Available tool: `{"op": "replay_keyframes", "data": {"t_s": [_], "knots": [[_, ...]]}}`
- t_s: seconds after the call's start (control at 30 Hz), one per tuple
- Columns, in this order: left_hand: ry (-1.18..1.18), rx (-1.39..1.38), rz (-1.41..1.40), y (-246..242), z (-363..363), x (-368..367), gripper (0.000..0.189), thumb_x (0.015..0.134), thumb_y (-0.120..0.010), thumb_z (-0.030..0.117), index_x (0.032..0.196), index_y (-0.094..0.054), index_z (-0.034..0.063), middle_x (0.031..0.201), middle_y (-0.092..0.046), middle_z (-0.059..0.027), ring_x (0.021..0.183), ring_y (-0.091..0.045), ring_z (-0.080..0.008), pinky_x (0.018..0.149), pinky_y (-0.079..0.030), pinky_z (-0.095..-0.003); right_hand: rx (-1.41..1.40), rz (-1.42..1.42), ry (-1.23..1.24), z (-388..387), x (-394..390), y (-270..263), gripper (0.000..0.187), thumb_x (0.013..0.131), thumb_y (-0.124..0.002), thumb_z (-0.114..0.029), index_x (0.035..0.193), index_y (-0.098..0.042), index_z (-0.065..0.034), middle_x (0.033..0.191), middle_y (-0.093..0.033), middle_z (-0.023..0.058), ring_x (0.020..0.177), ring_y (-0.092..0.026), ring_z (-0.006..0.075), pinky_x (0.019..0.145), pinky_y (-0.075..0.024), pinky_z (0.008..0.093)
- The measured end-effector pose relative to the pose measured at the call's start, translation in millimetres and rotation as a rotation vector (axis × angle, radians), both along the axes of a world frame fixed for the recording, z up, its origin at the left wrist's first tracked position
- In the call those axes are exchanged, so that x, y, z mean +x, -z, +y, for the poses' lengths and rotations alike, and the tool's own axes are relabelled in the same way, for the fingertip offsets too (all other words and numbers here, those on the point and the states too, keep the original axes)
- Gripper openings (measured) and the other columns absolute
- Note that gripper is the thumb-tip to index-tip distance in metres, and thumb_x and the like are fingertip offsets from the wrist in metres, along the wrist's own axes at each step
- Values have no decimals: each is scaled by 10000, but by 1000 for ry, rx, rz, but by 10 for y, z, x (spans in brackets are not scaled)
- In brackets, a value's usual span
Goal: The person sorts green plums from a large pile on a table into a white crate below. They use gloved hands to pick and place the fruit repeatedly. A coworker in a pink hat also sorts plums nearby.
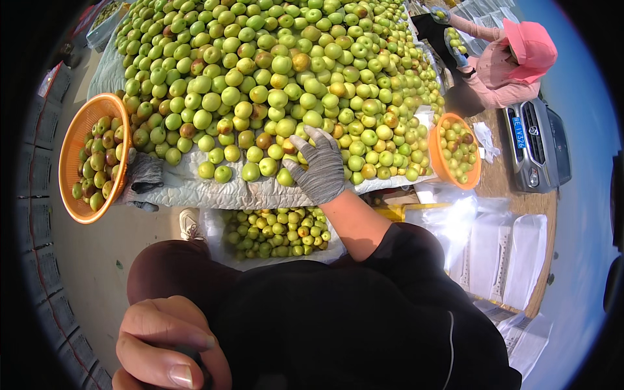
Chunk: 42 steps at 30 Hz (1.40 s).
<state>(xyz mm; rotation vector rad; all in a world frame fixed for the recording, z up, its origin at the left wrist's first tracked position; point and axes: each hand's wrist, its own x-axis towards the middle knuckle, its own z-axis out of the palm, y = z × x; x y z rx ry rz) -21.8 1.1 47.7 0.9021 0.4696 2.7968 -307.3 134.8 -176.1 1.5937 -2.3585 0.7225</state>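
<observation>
My right hand (318, 165), in a grey knit glove with pale fingertips, lies palm down with fingers spread at the near edge of a big heap of round green fruits (229, 95), some blushed brown. Its fingers touch fruits; none is seen gripped. Bare, my left hand (168, 341) is close to the camera at the lower left, its fingers curled round a dark object (187, 352) that is mostly hidden. A grey glove (146, 173) lies at the left edge of the pale quilted cloth (234, 192) under the heap, beside an orange plastic basket (66, 170) of browner fruits.
Another orange basket (434, 156) of fruits stands at the heap's right corner. Below the cloth's edge is a lined crate (214, 239) of fruits. A co-worker (507, 68) in a pink cap holds fruits at upper right, near a parked grey vehicle (538, 146). Lined crates (524, 258) stand right.
</observation>
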Motion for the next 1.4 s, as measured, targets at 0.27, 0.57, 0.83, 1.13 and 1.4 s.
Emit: {"op": "replay_keyframes", "data": {"t_s": [0.27,0.57,0.83,1.13,1.4], "knots": [[-339,-72,-119,-173,9,107,827,1017,-633,190,1582,-92,-80,957,-676,-365,530,-690,-309,472,-598,-326,-14,68,-251,87,366,19,398,817,-783,-253,1198,-695,-180,1383,-563,120,1306,-495,376,1081,-433,513],[-675,31,385,463,112,450,537,1021,-622,96,1409,-323,-126,1327,-413,-364,563,-690,-295,538,-617,-311,-156,-100,-258,-36,226,-264,270,865,-739,-167,1125,-711,-102,1223,-662,117,1146,-608,333,1007,-473,489],[-1224,-484,451,338,26,546,569,924,-759,78,1394,-445,20,1362,-408,-312,957,-618,-379,781,-585,-361,354,-89,-84,-1280,-143,-512,207,926,-685,-218,1091,-757,-116,1028,-732,141,1002,-680,338,964,-530,451],[-1758,-644,616,225,-30,409,708,828,-868,140,1397,-453,71,1368,-462,-241,1095,-540,-435,748,-561,-442,554,-472,9,-641,-528,-894,274,964,-677,-271,1202,-754,-159,1130,-758,101,1039,-713,281,964,-550,393],[-1709,-560,617,416,15,482,676,846,-865,243,1363,-465,72,1342,-473,-156,1079,-515,-414,735,-537,-485,617,-298,6,-272,-107,-389,528,883,-752,-230,1367,-617,-68,1250,-674,192,1145,-655,362,1016,-519,426]]}}
